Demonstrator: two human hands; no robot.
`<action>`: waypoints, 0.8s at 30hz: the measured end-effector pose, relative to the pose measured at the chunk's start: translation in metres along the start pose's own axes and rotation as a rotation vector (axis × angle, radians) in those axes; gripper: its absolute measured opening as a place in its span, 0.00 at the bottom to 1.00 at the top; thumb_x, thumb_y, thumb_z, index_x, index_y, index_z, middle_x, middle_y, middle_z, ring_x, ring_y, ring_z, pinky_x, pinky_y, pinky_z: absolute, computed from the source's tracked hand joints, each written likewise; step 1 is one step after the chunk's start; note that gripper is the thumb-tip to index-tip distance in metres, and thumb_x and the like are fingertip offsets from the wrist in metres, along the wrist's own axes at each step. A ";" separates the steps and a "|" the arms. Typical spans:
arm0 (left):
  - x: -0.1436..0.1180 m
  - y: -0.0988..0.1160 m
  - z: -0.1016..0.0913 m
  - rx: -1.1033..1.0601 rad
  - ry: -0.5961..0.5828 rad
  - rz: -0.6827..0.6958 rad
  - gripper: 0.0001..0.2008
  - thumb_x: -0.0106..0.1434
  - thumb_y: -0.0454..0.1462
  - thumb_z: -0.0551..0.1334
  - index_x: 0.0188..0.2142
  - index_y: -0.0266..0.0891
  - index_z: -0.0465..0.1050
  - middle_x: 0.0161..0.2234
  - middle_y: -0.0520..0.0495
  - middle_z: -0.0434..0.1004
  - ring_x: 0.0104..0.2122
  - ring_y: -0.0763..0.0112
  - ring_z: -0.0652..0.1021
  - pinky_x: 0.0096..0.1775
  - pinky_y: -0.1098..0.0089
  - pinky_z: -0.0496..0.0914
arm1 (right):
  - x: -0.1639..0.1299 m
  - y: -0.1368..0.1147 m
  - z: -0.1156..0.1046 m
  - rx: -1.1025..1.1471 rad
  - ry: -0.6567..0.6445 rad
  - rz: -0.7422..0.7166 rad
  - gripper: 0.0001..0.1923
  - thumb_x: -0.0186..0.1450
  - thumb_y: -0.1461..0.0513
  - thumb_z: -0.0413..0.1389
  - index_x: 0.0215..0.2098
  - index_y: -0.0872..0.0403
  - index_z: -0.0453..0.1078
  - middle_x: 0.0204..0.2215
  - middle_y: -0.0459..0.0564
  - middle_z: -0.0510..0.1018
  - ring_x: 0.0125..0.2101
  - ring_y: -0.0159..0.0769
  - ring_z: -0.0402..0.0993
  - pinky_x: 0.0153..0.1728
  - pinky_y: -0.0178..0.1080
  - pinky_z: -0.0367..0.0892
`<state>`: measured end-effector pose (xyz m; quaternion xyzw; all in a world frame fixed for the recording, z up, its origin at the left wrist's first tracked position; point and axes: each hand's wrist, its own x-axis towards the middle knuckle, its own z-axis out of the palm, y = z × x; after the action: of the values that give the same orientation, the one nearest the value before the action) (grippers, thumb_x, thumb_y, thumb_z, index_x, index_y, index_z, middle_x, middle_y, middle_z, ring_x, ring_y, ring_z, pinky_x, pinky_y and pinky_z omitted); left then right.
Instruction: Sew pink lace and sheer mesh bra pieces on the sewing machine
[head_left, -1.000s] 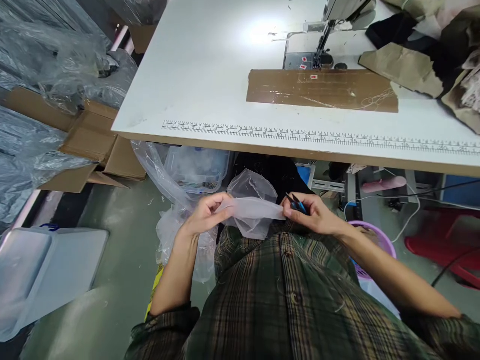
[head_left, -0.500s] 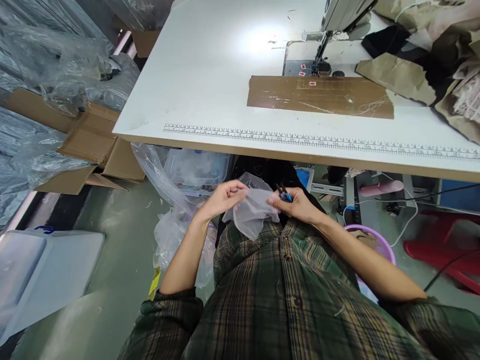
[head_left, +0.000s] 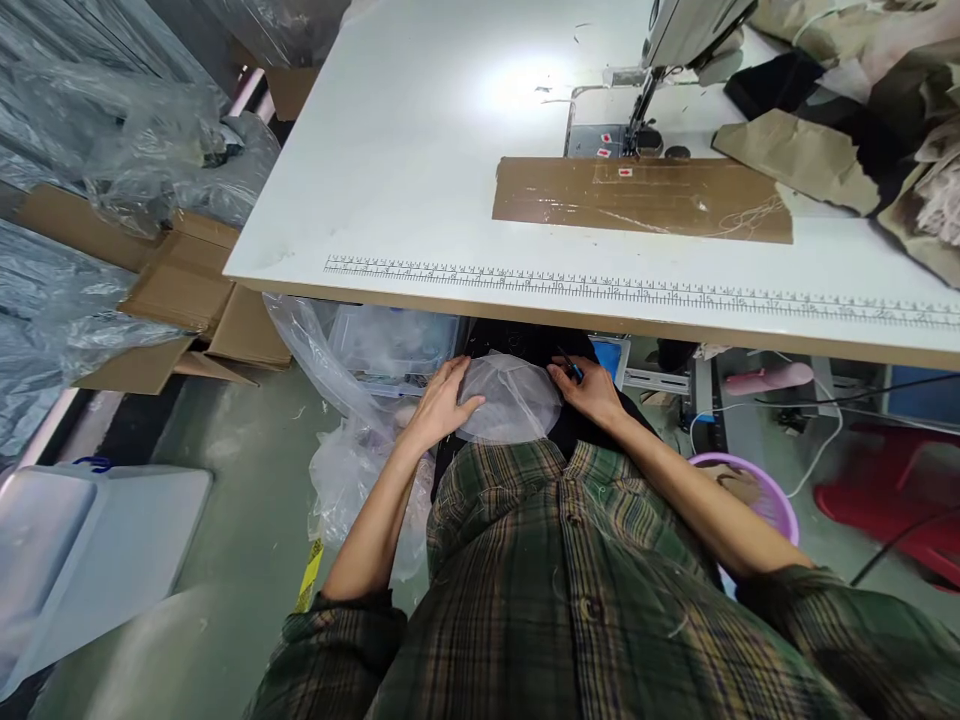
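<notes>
A round piece of sheer white fabric (head_left: 510, 400) lies spread over my lap, below the table edge. My left hand (head_left: 439, 405) rests along its left side, fingers stretched and thumb apart, lying on the cloth. At the right side, my right hand (head_left: 589, 390) is closed around small blue-and-black thread snips (head_left: 571, 366). Its thumb and fingertips touch the fabric's right edge. The snips' dark tips point up and to the left, while their handle is mostly hidden in the palm.
Above my lap is a white sewing table (head_left: 390, 180) with a printed ruler. On it are a sewing machine (head_left: 686, 40), a cardboard strip (head_left: 641, 200) and fabric scraps (head_left: 795, 150). An open carton (head_left: 176, 285) stands left; a purple bin (head_left: 780, 510) and red stool (head_left: 877, 500) stand right.
The crumpled fabric between my hands has come down and been spread into a flat round on my lap. My left hand has gone from a pinch to lying flat; the snips stay in my right.
</notes>
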<state>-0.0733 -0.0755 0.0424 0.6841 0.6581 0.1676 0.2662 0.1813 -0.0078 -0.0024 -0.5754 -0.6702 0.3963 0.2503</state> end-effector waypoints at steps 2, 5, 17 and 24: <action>0.010 0.006 -0.002 -0.053 0.067 0.017 0.28 0.64 0.43 0.60 0.61 0.34 0.63 0.60 0.34 0.64 0.60 0.54 0.67 0.61 0.56 0.61 | 0.004 0.000 0.003 0.012 -0.010 0.010 0.22 0.66 0.50 0.51 0.39 0.59 0.77 0.32 0.54 0.80 0.30 0.41 0.74 0.31 0.39 0.64; 0.039 0.020 -0.001 -0.107 0.147 0.057 0.21 0.67 0.44 0.57 0.56 0.37 0.70 0.57 0.38 0.69 0.58 0.59 0.70 0.61 0.60 0.62 | 0.005 -0.006 0.008 0.023 -0.065 0.000 0.23 0.66 0.49 0.50 0.34 0.58 0.78 0.24 0.50 0.77 0.25 0.39 0.72 0.27 0.38 0.62; 0.076 0.018 0.028 -0.060 -0.153 0.107 0.08 0.61 0.35 0.58 0.34 0.39 0.77 0.62 0.43 0.65 0.62 0.54 0.64 0.64 0.49 0.50 | -0.008 -0.009 0.011 0.139 -0.160 -0.091 0.13 0.63 0.57 0.54 0.37 0.55 0.78 0.37 0.53 0.81 0.38 0.41 0.77 0.42 0.41 0.69; 0.065 0.025 0.027 -0.463 -0.179 0.052 0.10 0.60 0.40 0.59 0.35 0.36 0.74 0.38 0.44 0.78 0.41 0.65 0.77 0.45 0.67 0.70 | 0.027 -0.015 0.006 0.351 -0.166 -0.021 0.15 0.62 0.55 0.55 0.38 0.55 0.78 0.37 0.52 0.82 0.41 0.42 0.76 0.43 0.42 0.71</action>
<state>-0.0326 -0.0143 0.0276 0.6337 0.5580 0.2593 0.4688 0.1622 0.0168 0.0026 -0.4813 -0.6151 0.5506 0.2948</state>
